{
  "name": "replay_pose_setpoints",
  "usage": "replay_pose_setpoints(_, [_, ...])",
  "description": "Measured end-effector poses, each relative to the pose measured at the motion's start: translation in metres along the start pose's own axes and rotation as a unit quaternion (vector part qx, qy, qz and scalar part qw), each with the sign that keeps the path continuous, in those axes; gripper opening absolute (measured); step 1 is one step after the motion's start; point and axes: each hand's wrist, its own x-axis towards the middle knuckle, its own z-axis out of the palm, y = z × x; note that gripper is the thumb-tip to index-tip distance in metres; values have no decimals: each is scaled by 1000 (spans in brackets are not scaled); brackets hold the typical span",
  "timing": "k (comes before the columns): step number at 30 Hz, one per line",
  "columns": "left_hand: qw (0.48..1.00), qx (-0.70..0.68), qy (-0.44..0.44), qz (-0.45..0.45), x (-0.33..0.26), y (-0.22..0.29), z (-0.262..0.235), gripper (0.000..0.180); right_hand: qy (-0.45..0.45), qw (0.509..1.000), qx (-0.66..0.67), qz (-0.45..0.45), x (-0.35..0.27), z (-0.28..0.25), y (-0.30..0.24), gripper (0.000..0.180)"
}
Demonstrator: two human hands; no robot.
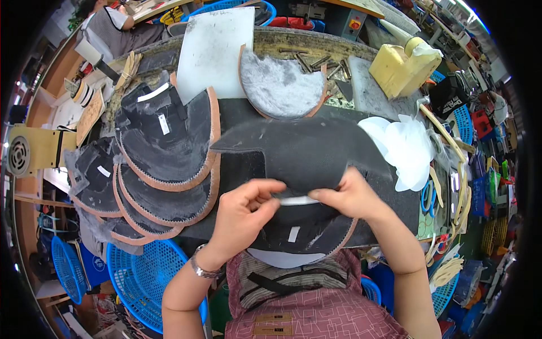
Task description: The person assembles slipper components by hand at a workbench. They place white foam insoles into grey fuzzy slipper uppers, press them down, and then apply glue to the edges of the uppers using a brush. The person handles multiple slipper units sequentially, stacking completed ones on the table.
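At frame centre, the left hand (244, 210) and right hand (350, 198) both pinch the near edge of a black felt piece (305, 150). Stacked tan-edged black pieces (164, 147) fan across the counter (316, 42), left of centre.

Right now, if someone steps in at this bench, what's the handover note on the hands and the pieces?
Left hand and right hand both pinch the near edge of a black foam sheet, laid over a black crescent panel with a white strip showing between them. Fanned stack of tan-edged crescent panels lies to the left; white translucent pieces to the right. Sheet not yet flat on the panel; the stack is untouched.
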Motion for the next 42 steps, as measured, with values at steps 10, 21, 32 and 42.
replay_pose_setpoints(10, [924,317,-40,212,39,-32,-6,26,189,816,-447,-314,26,7,36,30])
replay_pose_setpoints(21, [639,553,-127,520,59,-53,-1,26,93,675,-584,-442,39,-6,39,23])
replay_pose_setpoints(32, [776,457,-162,404,52,-52,0,34,1,810,-467,-355,23,-39,43,73])
replay_pose_setpoints(42, [756,474,-206,402,48,-51,-5,43,-87,853,-360,-368,19,-38,46,39])
